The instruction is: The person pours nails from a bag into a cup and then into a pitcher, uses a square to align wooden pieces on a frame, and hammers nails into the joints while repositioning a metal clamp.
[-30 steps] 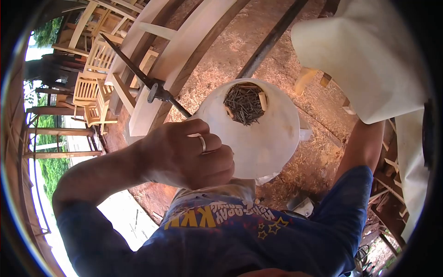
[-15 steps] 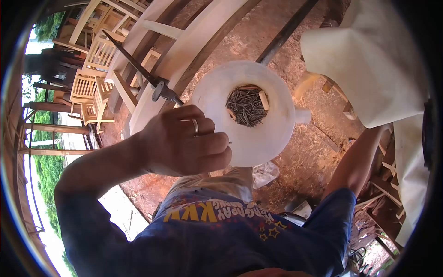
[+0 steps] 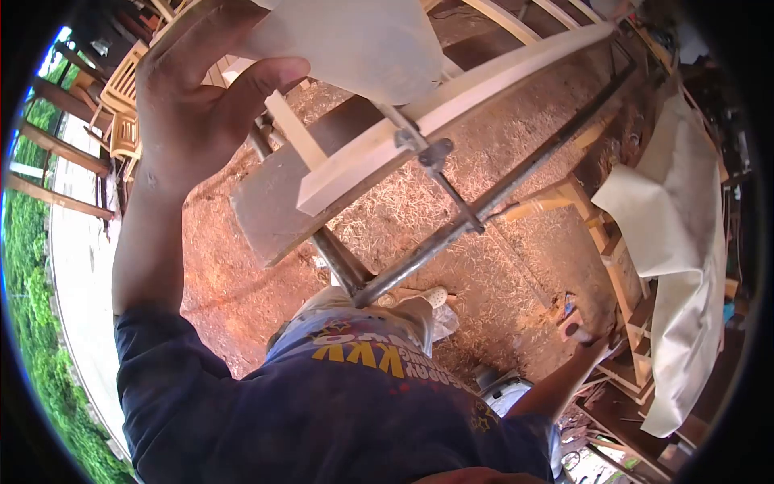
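Observation:
At the upper left, my left hand (image 3: 201,101) grips the edge of a white plastic container (image 3: 355,48), thumb in front and the other fingers mostly hidden. The container is partly cut off by the top of the view, and its inside does not show. Behind and below it lies a pale curved wooden piece (image 3: 484,81) with a metal clamp (image 3: 435,153) on it. Far to the lower right, my right hand (image 3: 595,343) is small and blurred, close to a brownish object (image 3: 571,327); its fingers cannot be made out.
A metal pipe frame (image 3: 500,189) runs diagonally under the wood. A dark flat board (image 3: 270,214) is at its left end. Off-white cloth (image 3: 673,218) hangs over wooden parts on the right. Slatted chairs (image 3: 125,89) stand at the upper left.
The container has moved up and left and no longer shows the nails inside. My left hand has risen and now grips it. My right hand has come into view at the lower right.

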